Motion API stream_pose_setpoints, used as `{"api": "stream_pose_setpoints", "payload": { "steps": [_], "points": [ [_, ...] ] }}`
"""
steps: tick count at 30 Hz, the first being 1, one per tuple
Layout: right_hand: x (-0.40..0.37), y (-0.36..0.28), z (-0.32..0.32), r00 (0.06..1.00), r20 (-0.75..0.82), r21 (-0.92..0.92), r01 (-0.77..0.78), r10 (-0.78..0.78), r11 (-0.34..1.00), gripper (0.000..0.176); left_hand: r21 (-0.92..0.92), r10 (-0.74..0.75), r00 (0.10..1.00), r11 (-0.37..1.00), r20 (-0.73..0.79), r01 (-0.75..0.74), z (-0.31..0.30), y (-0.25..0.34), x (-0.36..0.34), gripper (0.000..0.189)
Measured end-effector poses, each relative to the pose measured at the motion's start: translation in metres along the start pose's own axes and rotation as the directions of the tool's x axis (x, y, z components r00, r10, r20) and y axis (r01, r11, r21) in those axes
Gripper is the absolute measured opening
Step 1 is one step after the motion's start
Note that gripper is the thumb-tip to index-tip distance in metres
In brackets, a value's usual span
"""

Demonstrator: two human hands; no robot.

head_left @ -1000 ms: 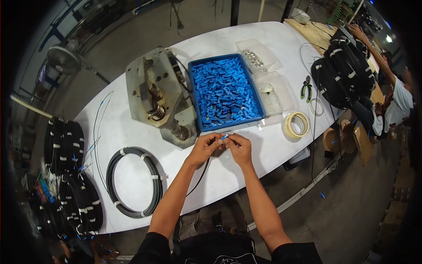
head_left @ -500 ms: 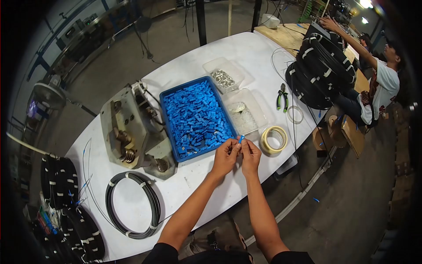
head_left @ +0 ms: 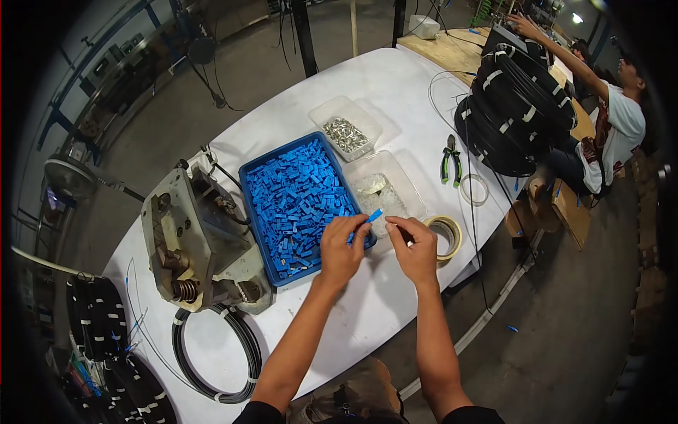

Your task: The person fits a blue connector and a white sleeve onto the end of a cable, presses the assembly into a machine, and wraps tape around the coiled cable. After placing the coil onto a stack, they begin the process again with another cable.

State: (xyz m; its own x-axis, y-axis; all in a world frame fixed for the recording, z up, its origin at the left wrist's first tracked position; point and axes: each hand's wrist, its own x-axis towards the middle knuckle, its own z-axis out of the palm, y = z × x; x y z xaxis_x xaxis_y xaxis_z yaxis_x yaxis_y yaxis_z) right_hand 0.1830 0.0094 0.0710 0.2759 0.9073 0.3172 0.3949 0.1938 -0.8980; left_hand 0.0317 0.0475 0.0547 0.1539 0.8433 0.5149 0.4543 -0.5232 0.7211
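Observation:
My left hand [head_left: 342,253] pinches a small blue plastic connector housing [head_left: 375,215] between thumb and fingertips, above the near right corner of a blue tray [head_left: 274,275]. Many similar blue pieces [head_left: 300,201] fill that tray. A little to the right, my right hand [head_left: 417,253] is closed in a pinch, its fingertips close to the housing but apart from it. Whatever it holds is too small to make out. Just beyond the fingers stands a clear plastic bin [head_left: 409,185] with small translucent pieces. A roll of tape [head_left: 452,239] lies beside my right hand.
A metal press-like machine [head_left: 191,233] stands left of the tray, with a coil of black cable [head_left: 182,353] in front. Another clear bin holds metal terminals [head_left: 345,134]. Green-handled pliers [head_left: 450,161] and stacked cable coils [head_left: 515,106] lie right. A person [head_left: 614,127] works beyond.
My hands have moved apart from each other. The left now holds the blue housing out toward the clear bin, while the right has shifted slightly right. The view has tilted a little.

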Motion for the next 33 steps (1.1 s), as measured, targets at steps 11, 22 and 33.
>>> {"api": "stream_pose_setpoints", "payload": {
  "steps": [11,22,33],
  "points": [
    [0.061,0.009,0.012,0.933,0.36,-0.546,0.2,0.012,0.814,0.015,-0.42,-0.207,0.938,0.852,0.278,0.312,-0.001,-0.045,-0.003,0.018],
    [0.075,0.033,0.036,0.852,0.416,-0.755,0.128,0.318,0.644,0.014,-0.419,-0.118,0.97,0.886,0.21,0.199,-0.004,-0.038,-0.004,0.018],
    [0.048,0.007,0.006,0.958,0.216,-0.049,-0.183,0.189,0.982,0.012,-0.533,-0.255,0.939,0.773,0.233,0.342,-0.005,-0.03,-0.004,0.033]
  ]
}}
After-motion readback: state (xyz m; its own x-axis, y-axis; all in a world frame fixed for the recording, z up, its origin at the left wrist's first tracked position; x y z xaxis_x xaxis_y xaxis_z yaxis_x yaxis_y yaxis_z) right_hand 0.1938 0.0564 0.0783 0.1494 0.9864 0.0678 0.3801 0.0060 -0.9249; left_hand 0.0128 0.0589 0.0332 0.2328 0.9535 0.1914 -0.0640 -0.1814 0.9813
